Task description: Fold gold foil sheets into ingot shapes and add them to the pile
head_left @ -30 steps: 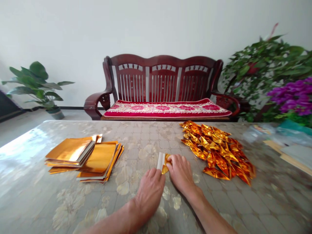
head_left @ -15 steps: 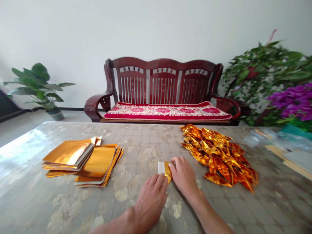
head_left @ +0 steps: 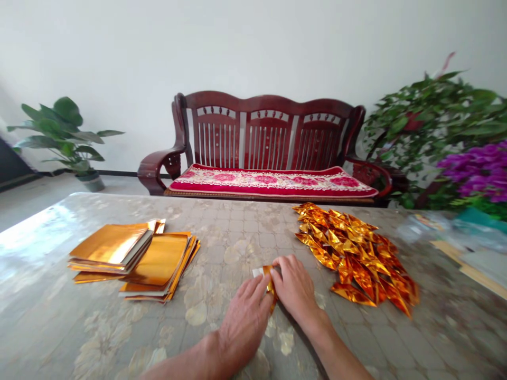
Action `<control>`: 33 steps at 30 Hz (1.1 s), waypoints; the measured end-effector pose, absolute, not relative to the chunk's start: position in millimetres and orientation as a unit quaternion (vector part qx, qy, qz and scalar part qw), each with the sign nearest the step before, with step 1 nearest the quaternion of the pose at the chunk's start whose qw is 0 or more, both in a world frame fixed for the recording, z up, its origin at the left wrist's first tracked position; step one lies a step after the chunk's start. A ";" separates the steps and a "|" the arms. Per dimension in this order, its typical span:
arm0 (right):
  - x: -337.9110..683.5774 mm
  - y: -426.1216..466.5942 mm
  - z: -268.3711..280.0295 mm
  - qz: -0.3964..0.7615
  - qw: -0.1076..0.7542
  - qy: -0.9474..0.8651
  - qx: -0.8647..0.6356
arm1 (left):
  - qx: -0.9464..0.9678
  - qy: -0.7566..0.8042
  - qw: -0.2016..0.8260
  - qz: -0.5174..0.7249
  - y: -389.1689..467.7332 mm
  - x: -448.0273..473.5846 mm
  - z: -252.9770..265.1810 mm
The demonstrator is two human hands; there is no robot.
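Between my hands, on the table, lies a small folded sheet of gold foil paper (head_left: 268, 269) with a white end showing at its left. My left hand (head_left: 246, 311) has its fingertips pressed onto the near part of the paper. From the right, my right hand (head_left: 295, 287) grips the paper's edge with thumb and fingers, the fingertips close to those of my left hand. My fingers cover much of the sheet. To the right sits a heap of shiny gold folded foil pieces (head_left: 352, 243). Stacks of flat gold foil sheets (head_left: 158, 258) lie to the left.
The table (head_left: 222, 221) has a patterned, glossy cover. At its right side are clear plastic bags (head_left: 423, 224) and a pale flat board (head_left: 481, 266). Behind it stands a dark red wooden bench (head_left: 265, 140), with potted plants (head_left: 69, 137) and purple flowers (head_left: 475, 169) at the sides.
The foil paper between my hands now looks narrower, with less of the white end showing. My left fingers have shifted slightly up along it, and my right hand has edged a little left.
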State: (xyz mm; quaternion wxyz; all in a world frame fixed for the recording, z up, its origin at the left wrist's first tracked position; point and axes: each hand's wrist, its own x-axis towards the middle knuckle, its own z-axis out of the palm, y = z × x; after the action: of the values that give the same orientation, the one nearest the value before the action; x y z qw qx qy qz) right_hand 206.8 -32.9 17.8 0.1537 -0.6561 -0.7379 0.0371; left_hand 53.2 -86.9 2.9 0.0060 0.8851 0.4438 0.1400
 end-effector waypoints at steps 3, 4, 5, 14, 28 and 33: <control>205.4 -33.1 16.9 0.038 0.158 -0.738 -0.654 | 0.885 0.443 0.004 0.142 -86.4 52.9 -2.5; 204.9 -33.0 16.5 0.037 0.160 -0.739 -0.654 | 0.884 0.446 0.006 0.138 -86.6 52.9 -3.7; 204.4 -32.9 16.2 0.035 0.162 -0.740 -0.652 | 0.884 0.448 0.008 0.134 -86.9 52.9 -4.5; 200.3 -29.6 18.9 0.032 0.153 -0.763 -0.627 | 0.893 0.436 0.011 0.112 -90.5 51.6 -1.6; 200.4 -29.7 19.0 0.054 0.140 -0.759 -0.633 | 0.898 0.423 0.034 0.116 -97.5 50.6 -6.2; 201.6 -28.8 22.7 0.077 0.136 -0.751 -0.642 | 0.901 0.415 0.045 0.116 -99.5 49.7 -6.2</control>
State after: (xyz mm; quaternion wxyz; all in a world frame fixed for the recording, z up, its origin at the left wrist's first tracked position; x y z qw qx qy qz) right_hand 201.6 -28.8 22.7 0.1362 -0.6417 -0.7508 0.0774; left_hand 49.7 -99.5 -6.2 0.0445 0.9011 0.4154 0.1163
